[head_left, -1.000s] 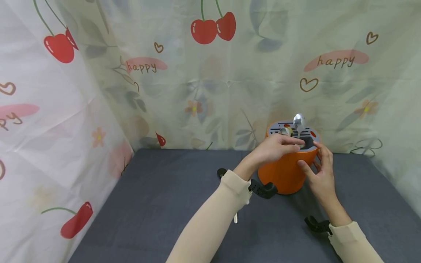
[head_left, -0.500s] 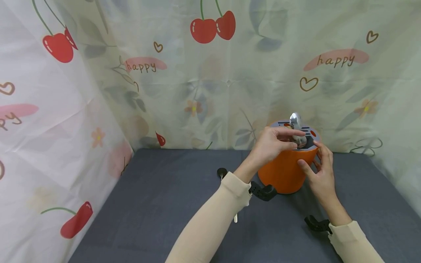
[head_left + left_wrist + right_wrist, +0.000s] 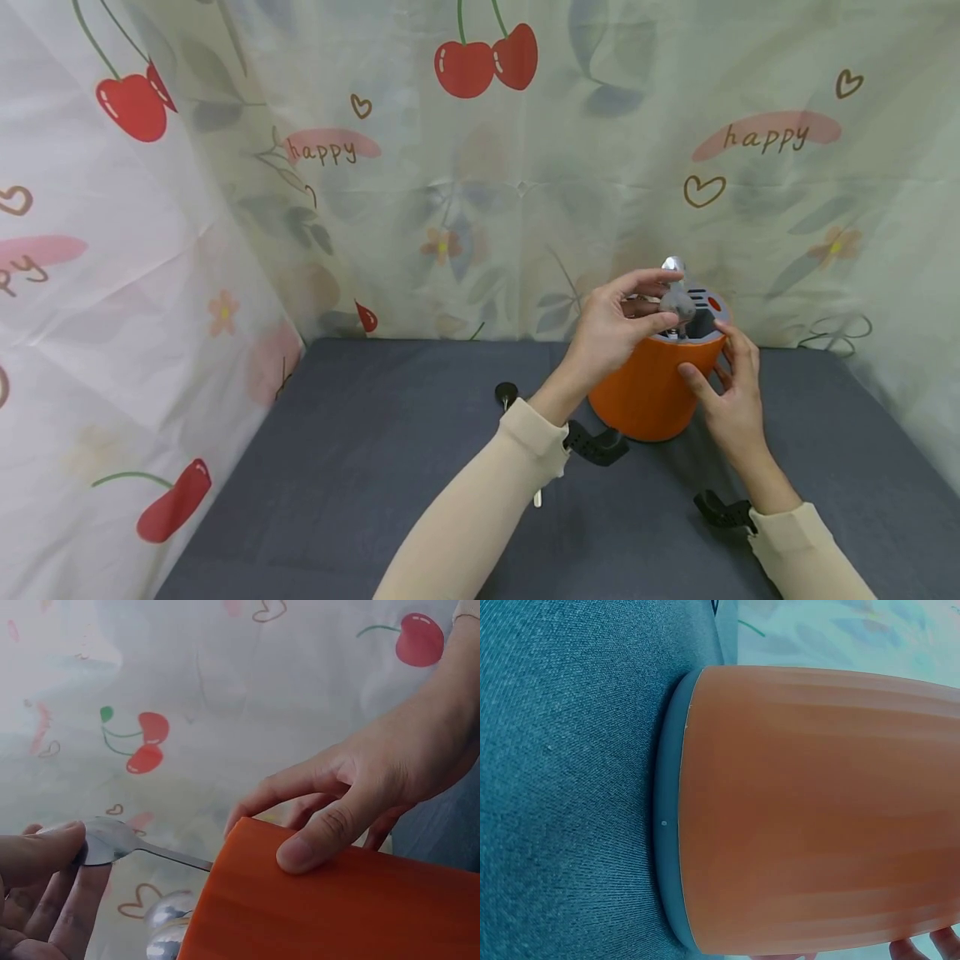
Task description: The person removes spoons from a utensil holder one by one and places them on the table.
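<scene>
An orange utensil holder (image 3: 652, 392) with a grey slotted top stands upright on the table at the right of the head view. My left hand (image 3: 607, 325) is above its rim and pinches the bowl of a metal spoon (image 3: 112, 841) between thumb and fingers. The spoon's handle runs down into the holder's opening. Behind it, other shiny spoon heads (image 3: 169, 909) stick up from the holder. My right hand (image 3: 735, 400) grips the holder's right side, thumb on the front and fingers round the edge. Only fingertips of it show in the right wrist view.
A utensil with a round black head (image 3: 506, 393) lies on the dark grey tablecloth (image 3: 360, 467), partly hidden under my left forearm. A printed cloth backdrop (image 3: 480, 208) rises behind the table and at its sides. A thin looped cord (image 3: 836, 333) is at the back right.
My left hand has risen slightly and its fingers have spread around the spoon's bowl, which now shows higher above the opening. My right hand and the holder have stayed put.
</scene>
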{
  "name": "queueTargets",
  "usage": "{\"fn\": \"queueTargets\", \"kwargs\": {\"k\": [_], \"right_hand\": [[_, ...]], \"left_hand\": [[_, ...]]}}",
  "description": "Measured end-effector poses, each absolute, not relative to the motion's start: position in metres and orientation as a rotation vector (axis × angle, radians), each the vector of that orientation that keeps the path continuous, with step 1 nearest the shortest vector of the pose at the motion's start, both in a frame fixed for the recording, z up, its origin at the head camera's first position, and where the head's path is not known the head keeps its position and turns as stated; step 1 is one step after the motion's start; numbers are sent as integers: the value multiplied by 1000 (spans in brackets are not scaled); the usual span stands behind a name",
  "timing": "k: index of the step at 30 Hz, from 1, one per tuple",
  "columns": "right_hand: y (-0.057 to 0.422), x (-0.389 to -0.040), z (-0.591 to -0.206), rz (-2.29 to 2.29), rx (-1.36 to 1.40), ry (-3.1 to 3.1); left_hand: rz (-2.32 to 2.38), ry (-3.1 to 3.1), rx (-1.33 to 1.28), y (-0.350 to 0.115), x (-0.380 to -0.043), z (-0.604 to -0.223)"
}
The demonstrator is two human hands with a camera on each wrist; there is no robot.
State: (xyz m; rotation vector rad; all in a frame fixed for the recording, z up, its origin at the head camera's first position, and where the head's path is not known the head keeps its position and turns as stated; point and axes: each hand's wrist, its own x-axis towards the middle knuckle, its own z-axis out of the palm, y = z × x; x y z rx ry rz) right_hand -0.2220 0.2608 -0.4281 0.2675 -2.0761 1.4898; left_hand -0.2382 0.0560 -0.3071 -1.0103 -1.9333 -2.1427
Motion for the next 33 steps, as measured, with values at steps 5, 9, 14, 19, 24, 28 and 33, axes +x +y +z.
{"fn": "queueTargets", "kwargs": {"k": [5, 9, 14, 19, 24, 28, 33], "right_hand": [[261, -223, -428, 1492, 272, -2073], [261, -223, -428, 1499, 270, -2072], [261, -223, -428, 1500, 261, -2075], [261, -223, -429, 1501, 254, -2080], [261, -222, -429, 1496, 242, -2087], [261, -222, -428, 1486, 239, -2086], [261, -222, -428, 1486, 235, -2080]], "left_hand": [[-2185, -1884, -985, 50, -238, -308], [-2205, -1868, -983, 47, -239, -309], [-2224, -1878, -982, 44, -239, -311], [-2228, -1892, -963, 41, -239, -314], [-2252, -1904, -923, 39, -240, -316], [-2240, -1893, -922, 37, -240, -315], [-2293, -1782, -955, 32, -238, -310]]}}
